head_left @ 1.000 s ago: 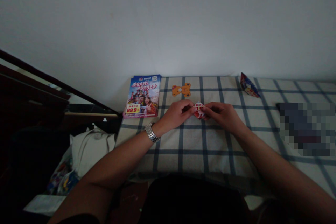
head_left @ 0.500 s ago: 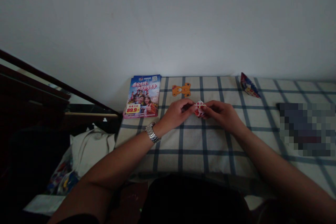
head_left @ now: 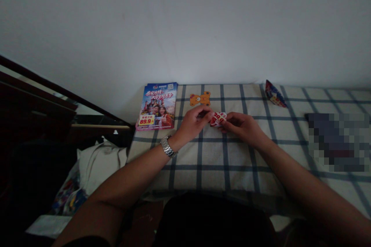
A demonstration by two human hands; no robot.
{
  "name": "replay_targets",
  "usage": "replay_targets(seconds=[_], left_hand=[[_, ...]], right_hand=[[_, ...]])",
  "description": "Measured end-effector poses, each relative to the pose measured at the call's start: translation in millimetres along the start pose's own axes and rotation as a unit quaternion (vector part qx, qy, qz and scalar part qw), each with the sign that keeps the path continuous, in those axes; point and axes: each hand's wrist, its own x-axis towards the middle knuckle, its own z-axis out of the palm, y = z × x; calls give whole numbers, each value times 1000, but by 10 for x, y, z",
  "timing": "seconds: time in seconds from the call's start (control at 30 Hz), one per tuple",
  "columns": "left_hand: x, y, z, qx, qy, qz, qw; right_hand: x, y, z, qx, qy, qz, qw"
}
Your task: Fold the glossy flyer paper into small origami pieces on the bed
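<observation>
A small folded piece of printed paper (head_left: 218, 119), red and white with part of a price on it, is held between my two hands above the checked cloth (head_left: 185, 170). My left hand (head_left: 197, 121), with a metal watch on its wrist, pinches the paper's left end between thumb and forefinger. At the right end, the thumb and fingers of my right hand (head_left: 242, 125) grip it. Just behind my left hand is an orange bear shape (head_left: 199, 98) lying flat on the cloth.
A stack of printed flyers (head_left: 158, 106) lies at the cloth's left end by the wall. Toward the back right stands a folded paper piece (head_left: 274, 94). A blurred-out dark object (head_left: 337, 142) is at right. Down at the left is a white bag (head_left: 100, 162).
The folded paper has turned in my fingers, from a pointed diamond outline to a flatter, wider one. My hands have moved slightly, and both still hold it.
</observation>
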Motion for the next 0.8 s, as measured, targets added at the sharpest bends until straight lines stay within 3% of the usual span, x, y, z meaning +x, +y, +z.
replay_targets(seconds=[0.3,0.53,0.8], left_hand=[[5,77,-43,66,-3,35,997],[5,97,-81,83,-48,22,995],[-8,92,-45,53,-34,15,998]], right_hand=[[-23,10,20,-109,-20,-32,993],[-31,-16,3,-131,-6,-33,991],[-23,-31,-8,-123,9,-31,992]])
